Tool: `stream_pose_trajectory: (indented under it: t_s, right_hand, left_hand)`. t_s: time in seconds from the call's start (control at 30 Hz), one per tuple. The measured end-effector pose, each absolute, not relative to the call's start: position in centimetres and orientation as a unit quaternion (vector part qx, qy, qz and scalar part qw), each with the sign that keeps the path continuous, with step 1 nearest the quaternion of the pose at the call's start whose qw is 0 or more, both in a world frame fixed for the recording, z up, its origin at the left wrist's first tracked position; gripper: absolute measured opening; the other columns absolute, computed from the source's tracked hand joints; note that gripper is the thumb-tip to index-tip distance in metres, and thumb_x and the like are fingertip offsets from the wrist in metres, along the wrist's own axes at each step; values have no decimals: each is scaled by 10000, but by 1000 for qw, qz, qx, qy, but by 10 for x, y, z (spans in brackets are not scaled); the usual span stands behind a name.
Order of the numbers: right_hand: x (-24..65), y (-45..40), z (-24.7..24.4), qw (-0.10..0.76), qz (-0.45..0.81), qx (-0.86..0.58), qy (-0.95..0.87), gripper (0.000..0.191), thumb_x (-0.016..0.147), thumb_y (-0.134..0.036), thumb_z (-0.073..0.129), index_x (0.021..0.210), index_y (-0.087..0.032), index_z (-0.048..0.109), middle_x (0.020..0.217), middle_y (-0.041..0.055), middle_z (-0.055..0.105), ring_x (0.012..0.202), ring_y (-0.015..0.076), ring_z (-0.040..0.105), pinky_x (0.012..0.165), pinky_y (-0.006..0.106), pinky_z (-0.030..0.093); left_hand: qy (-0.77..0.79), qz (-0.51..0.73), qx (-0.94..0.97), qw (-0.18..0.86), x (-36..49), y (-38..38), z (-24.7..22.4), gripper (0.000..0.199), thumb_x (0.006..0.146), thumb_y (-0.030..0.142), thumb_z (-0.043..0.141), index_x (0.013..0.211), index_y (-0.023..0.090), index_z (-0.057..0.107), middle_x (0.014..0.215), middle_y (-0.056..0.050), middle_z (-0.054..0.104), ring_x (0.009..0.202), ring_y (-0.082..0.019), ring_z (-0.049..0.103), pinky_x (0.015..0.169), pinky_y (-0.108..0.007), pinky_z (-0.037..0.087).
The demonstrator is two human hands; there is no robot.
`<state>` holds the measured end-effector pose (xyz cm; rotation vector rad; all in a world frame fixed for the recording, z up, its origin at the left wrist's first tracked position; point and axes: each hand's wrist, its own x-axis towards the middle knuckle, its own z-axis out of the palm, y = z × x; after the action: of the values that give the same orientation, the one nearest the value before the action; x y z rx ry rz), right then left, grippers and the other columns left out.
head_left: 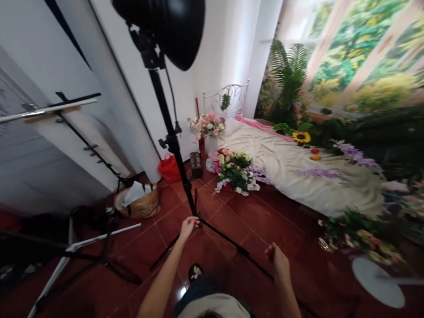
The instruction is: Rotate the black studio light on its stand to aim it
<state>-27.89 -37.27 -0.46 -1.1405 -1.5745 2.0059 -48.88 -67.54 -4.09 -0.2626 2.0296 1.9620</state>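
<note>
A black light stand (177, 155) rises in front of me, with a large black lamp reflector (179, 30) on top and tripod legs spread over the floor. Low on its pole, my left hand (189, 227) has its fingers closed at the stand near where the legs join. The exact part under those fingertips is too small to make out. My right hand (278, 261) hangs in the air near the stand's right leg (245, 251), fingers loosely curled and apart, with nothing visible in them.
At right stands a bed (285, 161) with flowers around it and a white round base (378, 283) nearby. A wicker basket (144, 203), red bag (169, 169) and small chest (196, 165) lie beyond the stand. White and black stand legs (67, 252) cross the left floor.
</note>
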Motion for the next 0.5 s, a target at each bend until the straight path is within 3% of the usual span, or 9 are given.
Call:
stream_pose_trajectory:
  t_s: [0.13,0.33,0.4,0.5]
  right_hand:
    - [-346,-435,-7,72,714,-337,-610,446,619,-608,613,579,-168,560,550,18,605,457,117,514,437,224,388]
    - [-410,-514,-4,27,730,-300,-613,482,575,-648,623,553,-173,543,489,5,564,422,114,482,424,223,362]
    - [-423,-539,-1,19,731,-282,-621,483,578,-644,619,542,-170,537,477,3,551,413,108,470,420,219,349]
    - [-437,-568,1,-14,731,-257,-632,482,598,-643,593,549,-168,530,480,3,544,410,106,466,420,218,338]
  left_hand:
    - [741,668,-63,13,-574,-724,-11,188,698,261,608,835,133,597,787,-50,649,701,-122,608,745,-290,490]
    - [757,639,52,-128,-653,-728,44,392,618,166,688,979,156,536,999,-78,608,926,-137,583,895,-310,444]
    - [735,663,84,-116,-663,-716,56,424,619,210,707,1001,162,529,982,-74,616,890,-140,593,843,-297,469]
    - [695,709,99,-63,-674,-698,62,384,662,355,687,964,155,558,849,-49,632,707,-125,594,645,-250,486]
